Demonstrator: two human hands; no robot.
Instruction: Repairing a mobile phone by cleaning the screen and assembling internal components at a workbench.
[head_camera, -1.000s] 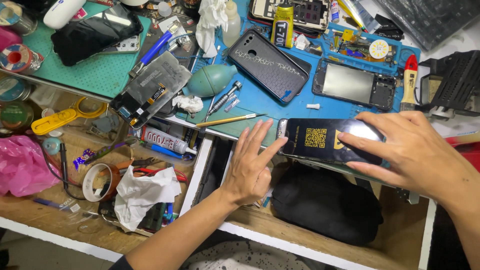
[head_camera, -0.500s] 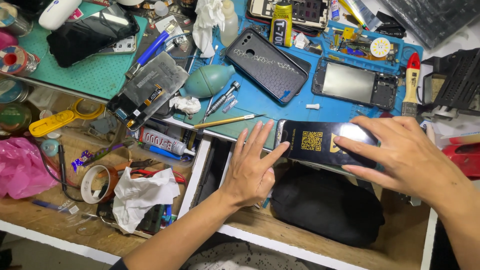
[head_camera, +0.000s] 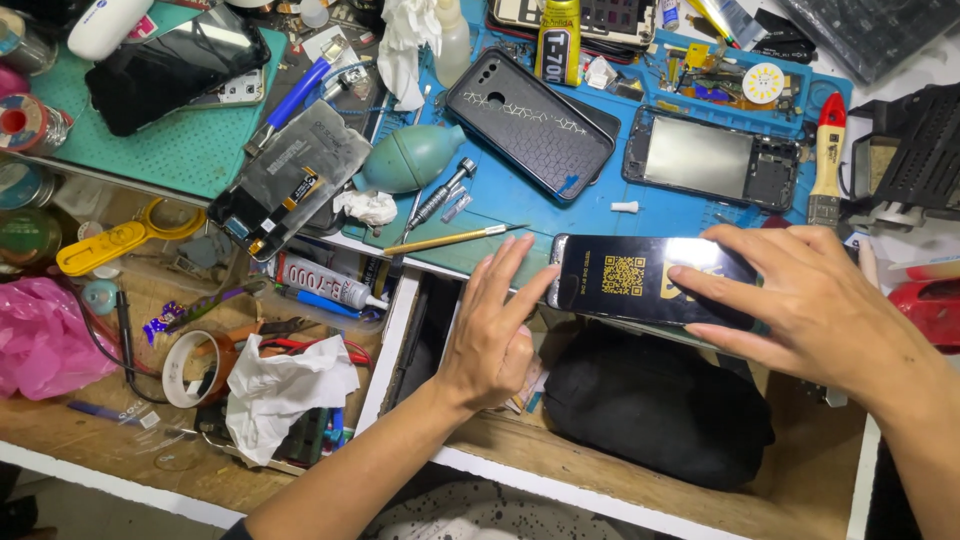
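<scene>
A black phone (head_camera: 625, 279) with a yellow square code on its glossy face lies at the front edge of the blue work mat (head_camera: 510, 195). My right hand (head_camera: 800, 300) rests flat on the phone's right half, fingers spread. My left hand (head_camera: 492, 330) is open with fingers together, its fingertips touching the phone's left end. Both hands hover over an open wooden drawer holding a black pouch (head_camera: 655, 415).
On the mat lie a black phone back cover (head_camera: 530, 125), an opened phone frame (head_camera: 710, 160), a green air blower (head_camera: 410, 160), a screwdriver (head_camera: 440, 195) and a thin brush (head_camera: 455, 240). A second drawer at left holds glue tubes, tape (head_camera: 190, 370), crumpled tissue (head_camera: 290, 390) and a pink bag (head_camera: 40, 335).
My left hand has slid right until its fingertips touch the phone's left end. My right hand has stayed pressed on the phone.
</scene>
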